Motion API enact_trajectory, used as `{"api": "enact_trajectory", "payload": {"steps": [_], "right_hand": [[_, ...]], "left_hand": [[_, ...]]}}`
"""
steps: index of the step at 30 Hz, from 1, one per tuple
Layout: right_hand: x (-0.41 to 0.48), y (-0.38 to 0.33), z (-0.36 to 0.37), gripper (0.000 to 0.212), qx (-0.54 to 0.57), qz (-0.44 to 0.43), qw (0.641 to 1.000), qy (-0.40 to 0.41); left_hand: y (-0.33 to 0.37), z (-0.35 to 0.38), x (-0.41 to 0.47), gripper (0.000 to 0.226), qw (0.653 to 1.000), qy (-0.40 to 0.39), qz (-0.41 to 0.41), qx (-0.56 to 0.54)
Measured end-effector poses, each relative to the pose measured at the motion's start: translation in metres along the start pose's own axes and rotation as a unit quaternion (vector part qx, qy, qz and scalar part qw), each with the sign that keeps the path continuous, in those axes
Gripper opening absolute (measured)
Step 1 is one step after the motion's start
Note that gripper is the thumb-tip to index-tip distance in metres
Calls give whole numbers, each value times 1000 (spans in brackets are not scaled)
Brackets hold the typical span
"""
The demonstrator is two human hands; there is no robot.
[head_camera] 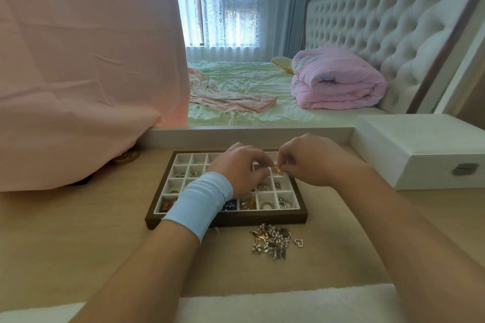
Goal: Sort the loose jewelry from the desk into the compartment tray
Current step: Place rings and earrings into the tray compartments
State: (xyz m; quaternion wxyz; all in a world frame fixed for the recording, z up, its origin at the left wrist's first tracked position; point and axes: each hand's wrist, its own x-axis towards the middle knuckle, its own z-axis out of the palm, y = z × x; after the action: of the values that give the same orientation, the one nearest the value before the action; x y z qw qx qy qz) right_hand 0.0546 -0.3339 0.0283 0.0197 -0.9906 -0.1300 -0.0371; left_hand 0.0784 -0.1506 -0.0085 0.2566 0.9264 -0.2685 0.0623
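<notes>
Your right hand (312, 162) has its fingers curled in tight, thumb and forefinger pinching a small gold piece (277, 170) just above the right-hand column of the compartment tray (225, 219), about halfway up it. Your left hand (241, 168) comes in from the other side with its fingers also curled narrow and the tips right against the same piece. It is too small here to tell whether they grip it or only touch it. That hand and its pale blue wristband (199, 204) cover the middle of the tray, so several compartments are hidden. The ones you can see along the near row and left side hold rings and small trinkets. The loose jewelry pile (271, 241) lies on the wooden desk (78, 244) just in front of the tray's near right corner, with a heart pendant (298, 242) at its right edge. A white box (420, 149) with a metal latch sits to the right of the tray, and a pink cloth (78, 73) drapes down to the left.
</notes>
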Motion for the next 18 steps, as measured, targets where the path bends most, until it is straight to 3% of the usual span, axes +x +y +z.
{"api": "enact_trajectory", "payload": {"steps": [9, 18], "right_hand": [[15, -16, 14, 16, -139, 18, 990, 35], [17, -10, 15, 7, -24, 68, 997, 39]], "left_hand": [[-3, 6, 4, 26, 997, -6, 48, 58], [0, 5, 4, 31, 993, -41, 41, 107]]}}
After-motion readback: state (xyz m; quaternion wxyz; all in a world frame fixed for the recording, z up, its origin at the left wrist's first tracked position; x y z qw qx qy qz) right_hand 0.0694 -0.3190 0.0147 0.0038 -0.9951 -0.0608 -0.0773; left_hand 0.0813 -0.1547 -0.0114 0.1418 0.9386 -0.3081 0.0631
